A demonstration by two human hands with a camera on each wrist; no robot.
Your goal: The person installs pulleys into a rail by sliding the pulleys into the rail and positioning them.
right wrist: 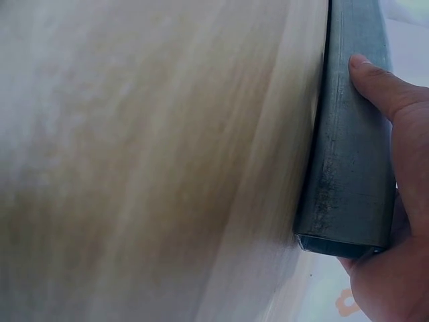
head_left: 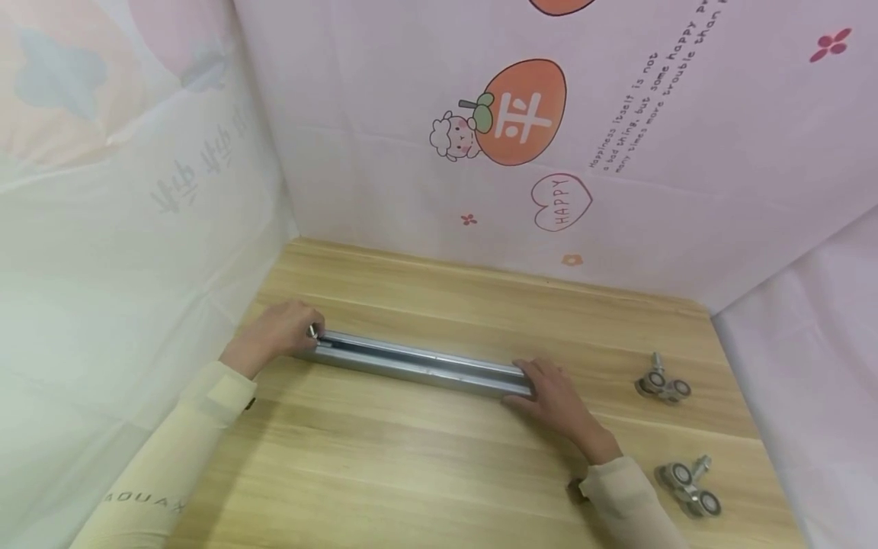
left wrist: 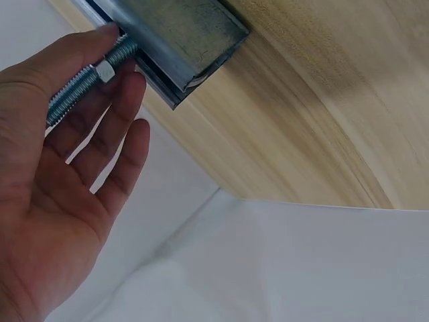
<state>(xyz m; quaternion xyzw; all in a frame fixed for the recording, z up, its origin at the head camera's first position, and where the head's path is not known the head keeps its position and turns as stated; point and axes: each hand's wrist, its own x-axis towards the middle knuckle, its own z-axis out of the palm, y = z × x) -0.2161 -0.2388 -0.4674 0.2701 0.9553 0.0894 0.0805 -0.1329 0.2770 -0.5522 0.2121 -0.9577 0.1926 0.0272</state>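
Observation:
A grey metal channel rail (head_left: pixel 418 371) lies across the wooden table, its long slot facing up. At the rail's left end my left hand (head_left: pixel 277 335) pinches a threaded bolt (left wrist: pixel 72 97) with a hex nut on it, thumb on one side and fingertips on the other. The bolt stands out of the slot close to the rail's open end; its base is hidden inside the rail. My right hand (head_left: pixel 554 393) grips the other end, and in the right wrist view its thumb (right wrist: pixel 379 84) presses along the rail's side.
To the right on the wooden table (head_left: pixel 411 450) lie two metal roller trolleys, one farther back (head_left: pixel 656 381) and one nearer (head_left: pixel 682 474), each with wheels and a bolt. Printed cloth walls (head_left: pixel 384 168) border the table's back and sides.

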